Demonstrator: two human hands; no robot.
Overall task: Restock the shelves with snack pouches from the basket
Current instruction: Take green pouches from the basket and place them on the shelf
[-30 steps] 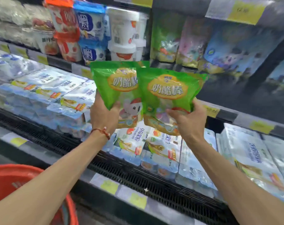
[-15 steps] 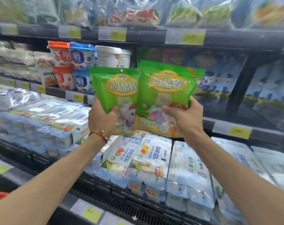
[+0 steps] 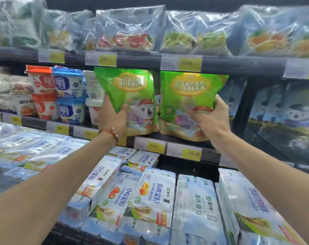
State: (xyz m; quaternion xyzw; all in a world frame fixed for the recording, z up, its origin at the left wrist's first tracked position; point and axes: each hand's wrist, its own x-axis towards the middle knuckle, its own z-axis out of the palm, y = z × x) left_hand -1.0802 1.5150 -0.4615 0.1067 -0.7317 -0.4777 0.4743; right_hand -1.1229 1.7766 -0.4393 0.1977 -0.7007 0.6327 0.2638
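Left hand [image 3: 113, 121] clasping left green pouch [image 3: 130, 89] low down, thumb across the front; right hand [image 3: 211, 121] likewise clasping right green pouch [image 3: 190, 92]. Pouches upright, side by side, rising above the fingers [image 3: 219, 102], bases at the middle shelf [image 3: 212, 154] edge; yoghurt cups [image 3: 68, 96] left of the left fingers.

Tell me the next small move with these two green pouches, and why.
Probably ease both forward and set them down on the middle shelf. The left hand grips the left pouch and the right hand grips the right pouch, both upright, side by side, their bottoms just above its front edge.
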